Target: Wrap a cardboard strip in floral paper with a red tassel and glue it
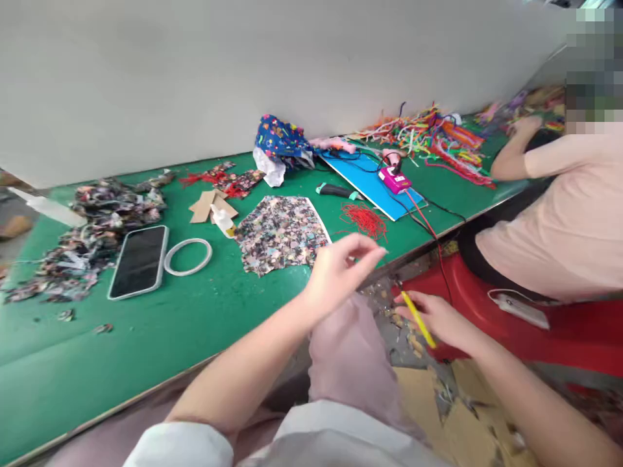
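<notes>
My left hand is raised over the table's front edge, its thumb and forefinger pressed together. Whatever may be in that pinch is too small to make out. Lower and to the right, my right hand grips a slim yellow tool with a dark tip, held off the table above the floor. Just beyond my left hand lies a piece of floral fabric, flat on the green table. A tangle of red cords rests right of the fabric.
Left lie a phone, a clear ring and a heap of fabric scraps. A glue bottle, a black-and-teal tool, a blue board and a magenta power adapter stand farther back. A co-worker sits right on a red stool.
</notes>
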`<state>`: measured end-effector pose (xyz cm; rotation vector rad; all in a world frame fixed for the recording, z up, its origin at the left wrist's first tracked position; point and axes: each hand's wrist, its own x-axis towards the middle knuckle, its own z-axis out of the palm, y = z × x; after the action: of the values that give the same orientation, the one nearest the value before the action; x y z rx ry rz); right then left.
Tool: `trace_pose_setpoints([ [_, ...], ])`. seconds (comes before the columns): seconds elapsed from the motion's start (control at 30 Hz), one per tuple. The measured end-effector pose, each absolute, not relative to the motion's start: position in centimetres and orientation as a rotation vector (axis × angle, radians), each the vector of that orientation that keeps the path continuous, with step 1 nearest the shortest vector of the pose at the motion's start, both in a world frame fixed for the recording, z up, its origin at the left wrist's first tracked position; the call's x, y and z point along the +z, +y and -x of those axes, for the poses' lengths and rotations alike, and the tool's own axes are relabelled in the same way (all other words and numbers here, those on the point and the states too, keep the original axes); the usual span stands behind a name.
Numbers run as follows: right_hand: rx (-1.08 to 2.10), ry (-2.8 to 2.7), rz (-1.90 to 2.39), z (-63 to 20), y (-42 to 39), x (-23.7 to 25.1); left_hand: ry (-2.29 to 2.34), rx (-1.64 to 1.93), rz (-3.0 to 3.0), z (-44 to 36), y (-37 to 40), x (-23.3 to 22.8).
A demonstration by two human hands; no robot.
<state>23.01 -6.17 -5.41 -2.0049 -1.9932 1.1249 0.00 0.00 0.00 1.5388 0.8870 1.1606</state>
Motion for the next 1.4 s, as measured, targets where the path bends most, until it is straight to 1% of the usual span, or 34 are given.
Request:
trace_pose_setpoints([
  [0.13, 1.097, -2.064, 2.009, -21.1, -6.5, -5.4, 0.836, 1.079, -1.534, 0.1, 3.1, 2.1],
  [0.27, 1.057, -2.145, 2.021, -19.7, -6.1, -5.5, 0.792, 1.046, -1.632, -0.4, 3.6, 3.0],
  [0.43, 1.208, -2.149, 2.032, -18.5, -4.9, -4.9, 0.725, 1.011, -1.710, -1.2, 3.3, 3.9],
  [0.53, 1.217, -2.199, 2.040, -17.8, -4.0, -4.3, 0.672, 1.023, -1.741, -1.7, 3.7, 4.5],
  [0.63, 1.152, -2.273, 2.033, -17.0, -3.4, -4.0, 0.613, 0.983, -1.746, -2.2, 4.4, 4.8],
  [0.77, 0.973, -2.347, 2.081, -16.0, -2.8, -4.3, 0.587, 0.870, -1.714, -2.5, 5.4, 4.6],
  [0.93, 0.888, -2.327, 2.109, -14.9, -2.6, -5.2, 0.570, 0.834, -1.701, -2.7, 5.9, 4.5],
  [1.4, 0.892, -2.178, 2.199, -13.6, -2.2, -6.0, 0.528, 0.768, -1.634, -3.1, 5.6, 5.5],
])
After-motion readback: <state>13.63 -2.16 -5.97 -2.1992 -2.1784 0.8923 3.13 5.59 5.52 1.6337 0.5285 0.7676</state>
